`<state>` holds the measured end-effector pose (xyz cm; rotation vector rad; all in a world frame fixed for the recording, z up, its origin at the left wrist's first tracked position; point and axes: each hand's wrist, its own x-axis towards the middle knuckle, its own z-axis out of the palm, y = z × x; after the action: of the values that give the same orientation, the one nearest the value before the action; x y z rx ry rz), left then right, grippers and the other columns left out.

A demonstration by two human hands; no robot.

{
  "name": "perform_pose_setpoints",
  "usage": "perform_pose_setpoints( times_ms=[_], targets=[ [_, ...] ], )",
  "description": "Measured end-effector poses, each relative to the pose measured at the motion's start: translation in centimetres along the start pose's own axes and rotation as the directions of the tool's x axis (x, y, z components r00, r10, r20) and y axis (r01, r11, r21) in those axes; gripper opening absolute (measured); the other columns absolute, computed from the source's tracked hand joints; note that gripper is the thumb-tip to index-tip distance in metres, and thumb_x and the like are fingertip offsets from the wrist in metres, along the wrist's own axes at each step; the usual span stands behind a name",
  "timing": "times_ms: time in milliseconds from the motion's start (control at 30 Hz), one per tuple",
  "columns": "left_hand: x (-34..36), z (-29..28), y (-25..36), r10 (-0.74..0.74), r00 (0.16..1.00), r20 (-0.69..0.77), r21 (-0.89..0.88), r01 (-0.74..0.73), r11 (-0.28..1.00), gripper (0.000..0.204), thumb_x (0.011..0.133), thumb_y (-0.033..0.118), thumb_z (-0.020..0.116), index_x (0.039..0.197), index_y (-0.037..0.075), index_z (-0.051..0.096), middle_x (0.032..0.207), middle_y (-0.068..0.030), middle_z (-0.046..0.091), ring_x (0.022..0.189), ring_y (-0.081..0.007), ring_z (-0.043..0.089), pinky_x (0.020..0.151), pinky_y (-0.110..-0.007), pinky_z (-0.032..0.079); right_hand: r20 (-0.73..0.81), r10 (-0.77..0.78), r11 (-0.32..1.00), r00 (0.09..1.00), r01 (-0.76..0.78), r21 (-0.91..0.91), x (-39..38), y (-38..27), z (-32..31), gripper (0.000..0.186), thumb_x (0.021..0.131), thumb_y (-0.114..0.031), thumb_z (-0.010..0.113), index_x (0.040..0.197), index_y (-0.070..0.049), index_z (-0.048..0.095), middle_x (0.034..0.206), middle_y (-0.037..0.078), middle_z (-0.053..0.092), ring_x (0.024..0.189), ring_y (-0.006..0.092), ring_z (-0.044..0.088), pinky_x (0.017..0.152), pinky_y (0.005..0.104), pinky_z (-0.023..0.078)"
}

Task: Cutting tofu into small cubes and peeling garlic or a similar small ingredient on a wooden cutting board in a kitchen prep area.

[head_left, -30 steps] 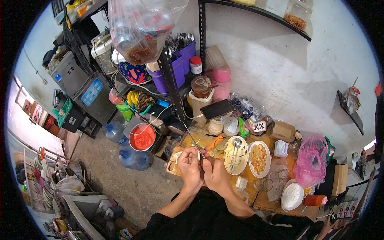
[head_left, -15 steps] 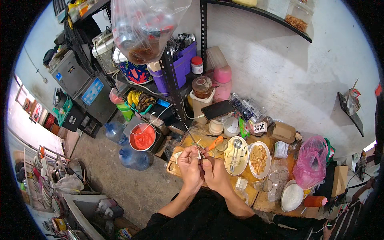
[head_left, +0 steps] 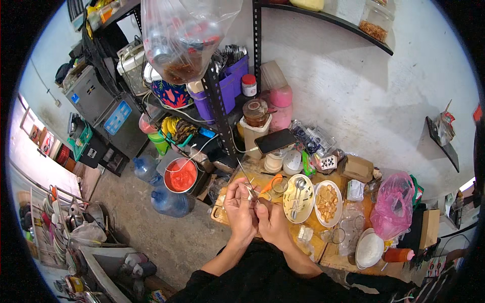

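Note:
Both hands are close together over the near left edge of the wooden table. My right hand (head_left: 273, 218) is closed around a knife (head_left: 245, 173), whose thin blade points up and away to the left. Pinched in the closed fingers of my left hand (head_left: 241, 212) is a small pale piece (head_left: 249, 192), touching or nearly touching the blade; its kind is too small to make out. Part of a wooden cutting board (head_left: 219, 214) shows behind my left hand. Right of my hands stand a pale yellow bowl (head_left: 290, 208) with spoons in it and a white oval dish (head_left: 335, 220) of light brown chunks.
A phone (head_left: 275, 141) rests on containers at the back of the table (head_left: 314, 242). Beside the dishes are glass cups (head_left: 336, 234), a pink plastic bag (head_left: 392, 204), a white bowl (head_left: 369, 250) and a sauce bottle (head_left: 398, 255). A red-filled bucket (head_left: 181, 175) and water jugs (head_left: 171, 202) stand left.
My left fingers have opened slightly around the pale piece, showing more of it. The knife has shifted a little in my right hand. The dishes stay put.

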<state>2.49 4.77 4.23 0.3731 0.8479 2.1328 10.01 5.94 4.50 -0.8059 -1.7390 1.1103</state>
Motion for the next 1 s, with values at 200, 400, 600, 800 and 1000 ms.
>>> perform_pose_setpoints(
  times_ms=[200,400,600,800,1000],
  targets=[
    [0.2,-0.7,-0.5,0.009,1.0,0.004,-0.034,-0.009,0.999,0.016,0.086,0.017,0.055,0.093,0.003,0.05,0.086,-0.0052,0.057,0.078,-0.0137,0.057,0.073,-0.027,0.048,0.026,-0.008,1.0,1.0,0.008,0.017,0.0,0.7,0.1,0.041,0.091,-0.032,0.036,0.073,0.002,0.049,0.055,0.013,0.044,0.049,0.022,0.041,0.048,0.0347,0.034],
    [1.0,-0.9,0.0,0.004,1.0,-0.017,-0.09,-0.006,0.996,0.014,0.087,0.016,0.053,0.093,0.005,0.049,0.089,-0.0071,0.058,0.079,-0.0151,0.058,0.078,-0.031,0.048,0.079,0.15,0.988,0.986,-0.153,0.03,-0.9,1.8,-0.3,0.039,0.09,-0.03,0.04,0.069,0.002,0.047,0.054,0.009,0.042,0.049,0.0145,0.038,0.046,0.0308,0.032],
    [3.1,-1.8,2.4,0.08,0.997,-0.011,-0.035,-0.081,0.996,0.014,0.089,0.02,0.049,0.089,0.005,0.047,0.097,-0.0133,0.06,0.08,-0.0163,0.061,0.075,-0.031,0.05,0.068,0.242,0.96,0.968,-0.228,-0.164,-0.3,-0.1,-2.9,0.036,0.087,-0.025,0.049,0.065,0.004,0.046,0.049,0.007,0.039,0.047,0.0112,0.035,0.044,0.0293,0.031],
    [3.4,-2.5,4.0,0.17,0.985,0.028,0.118,-0.172,0.978,0.015,0.088,0.021,0.05,0.088,0.006,0.048,0.097,-0.0114,0.06,0.077,-0.0136,0.06,0.07,-0.028,0.051,0.065,0.241,0.948,0.968,-0.22,-0.231,-1.2,0.0,-3.5,0.033,0.082,-0.022,0.058,0.065,0.005,0.05,0.046,0.008,0.043,0.044,0.0109,0.035,0.042,0.0292,0.03],
    [3.2,-2.4,3.8,0.204,0.979,0.029,0.08,-0.205,0.975,0.015,0.089,0.017,0.048,0.087,0.002,0.046,0.093,-0.0159,0.06,0.079,-0.016,0.061,0.07,-0.028,0.051,0.081,0.3,0.92,0.95,-0.267,-0.286,-1.1,-0.3,-3.4,0.035,0.08,-0.024,0.061,0.064,0.005,0.052,0.045,0.009,0.043,0.042,0.0118,0.035,0.041,0.0296,0.03]
  ],
)
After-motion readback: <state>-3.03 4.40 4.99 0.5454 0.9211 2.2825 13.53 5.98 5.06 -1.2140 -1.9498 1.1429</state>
